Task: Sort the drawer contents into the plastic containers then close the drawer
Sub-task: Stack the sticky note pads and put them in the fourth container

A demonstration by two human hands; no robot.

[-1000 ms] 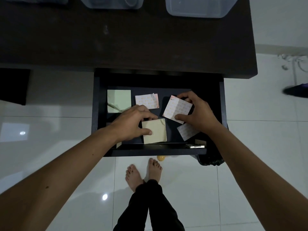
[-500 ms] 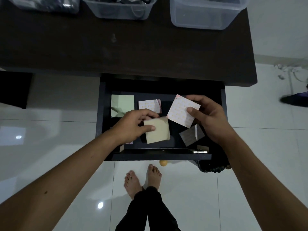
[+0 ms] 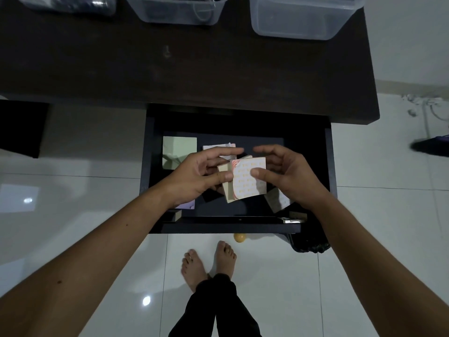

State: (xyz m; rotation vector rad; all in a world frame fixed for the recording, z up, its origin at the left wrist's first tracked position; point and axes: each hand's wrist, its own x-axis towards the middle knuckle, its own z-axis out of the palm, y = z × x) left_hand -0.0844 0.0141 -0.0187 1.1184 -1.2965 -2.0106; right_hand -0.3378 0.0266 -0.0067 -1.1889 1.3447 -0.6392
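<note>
Over the open drawer, our left hand grips a cream pad, our right hand pinches a dotted sheet onto it, green pad at 10 o'clock, tubs on the counter at 12.

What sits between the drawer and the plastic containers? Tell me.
In the head view, only bare dark desk top lies between the open drawer and the plastic containers; nothing else rests there.

Dim indoor light. Ceiling-lamp glare spots on glossy floor tiles. Dark desk top and drawer interior swallow detail. Wide-angle bending at edges; forearms stretched. Focus acceptable, slight softness on fingers.
</note>
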